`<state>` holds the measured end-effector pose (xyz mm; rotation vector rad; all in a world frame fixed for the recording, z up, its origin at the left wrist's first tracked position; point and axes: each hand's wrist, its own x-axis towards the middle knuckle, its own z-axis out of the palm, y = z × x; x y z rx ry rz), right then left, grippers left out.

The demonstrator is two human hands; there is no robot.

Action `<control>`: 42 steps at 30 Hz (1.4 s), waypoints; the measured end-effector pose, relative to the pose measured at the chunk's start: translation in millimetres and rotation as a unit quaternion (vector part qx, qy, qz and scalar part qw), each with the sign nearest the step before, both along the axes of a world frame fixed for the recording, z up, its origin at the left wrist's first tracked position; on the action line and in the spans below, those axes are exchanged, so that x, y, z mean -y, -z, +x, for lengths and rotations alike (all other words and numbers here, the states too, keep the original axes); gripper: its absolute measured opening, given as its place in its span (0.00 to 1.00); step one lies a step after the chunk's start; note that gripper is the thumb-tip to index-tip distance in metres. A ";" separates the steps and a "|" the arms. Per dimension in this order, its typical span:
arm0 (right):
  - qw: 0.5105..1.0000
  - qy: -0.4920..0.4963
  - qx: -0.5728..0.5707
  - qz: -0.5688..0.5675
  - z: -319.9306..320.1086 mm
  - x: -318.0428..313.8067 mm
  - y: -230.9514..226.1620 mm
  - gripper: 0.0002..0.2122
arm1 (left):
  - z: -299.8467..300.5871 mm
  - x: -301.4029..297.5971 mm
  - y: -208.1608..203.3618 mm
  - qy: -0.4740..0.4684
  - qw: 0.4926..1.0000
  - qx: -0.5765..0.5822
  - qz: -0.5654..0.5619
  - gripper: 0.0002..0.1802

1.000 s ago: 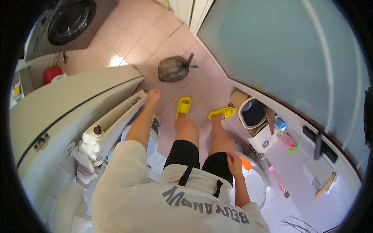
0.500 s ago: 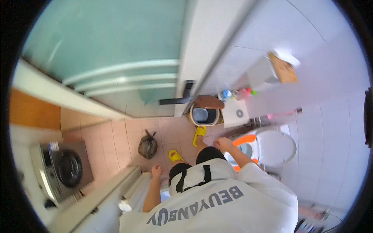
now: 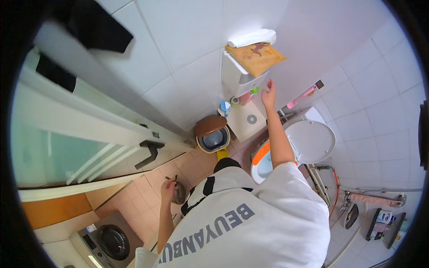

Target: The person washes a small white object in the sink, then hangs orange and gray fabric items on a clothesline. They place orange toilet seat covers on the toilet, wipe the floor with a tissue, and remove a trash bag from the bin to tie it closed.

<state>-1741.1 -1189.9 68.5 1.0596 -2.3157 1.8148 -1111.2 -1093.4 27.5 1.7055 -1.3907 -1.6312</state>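
Observation:
My right hand (image 3: 268, 94) is raised on an outstretched arm, fingers extended and holding nothing. It is just below and beside a white wall-mounted box (image 3: 237, 75). On top of this box lie a yellow-orange packet (image 3: 254, 58) with a dark print and a white roll (image 3: 252, 37), perhaps of plastic bags. My left hand (image 3: 168, 190) hangs low with loosely curled fingers, and nothing shows in it. In view it overlaps the edge of a tied dark rubbish bag (image 3: 179, 194) on the floor. Contact between them cannot be made out.
A bin (image 3: 229, 135) with its brown lid raised stands beside a white stand (image 3: 241, 123) holding small bottles. The toilet (image 3: 256, 174) has its lid (image 3: 312, 142) up. To the left are a glass-panelled door (image 3: 58, 152) and a grey washing machine (image 3: 127, 223).
My right hand has risen from beside the toilet to the wall box. The view has turned, bringing the box nearer the middle. My left hand stays low; the dark bag remains on the floor.

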 end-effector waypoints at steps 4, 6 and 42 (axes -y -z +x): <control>0.999 -0.039 -0.011 0.020 -43.7 44.3 -3.8 0.27 | -66.1 47.7 -46.8 0.056 0.997 -0.046 -0.040 0.14; 0.998 -0.051 0.016 0.032 -56.7 51.0 -2.9 0.26 | -96.1 60.6 -60.5 0.097 0.992 -0.042 -0.073 0.15; 0.902 -0.111 -0.312 0.277 39.6 79.2 -45.0 0.33 | -131.0 44.8 -196.3 0.312 0.893 0.258 -0.195 0.18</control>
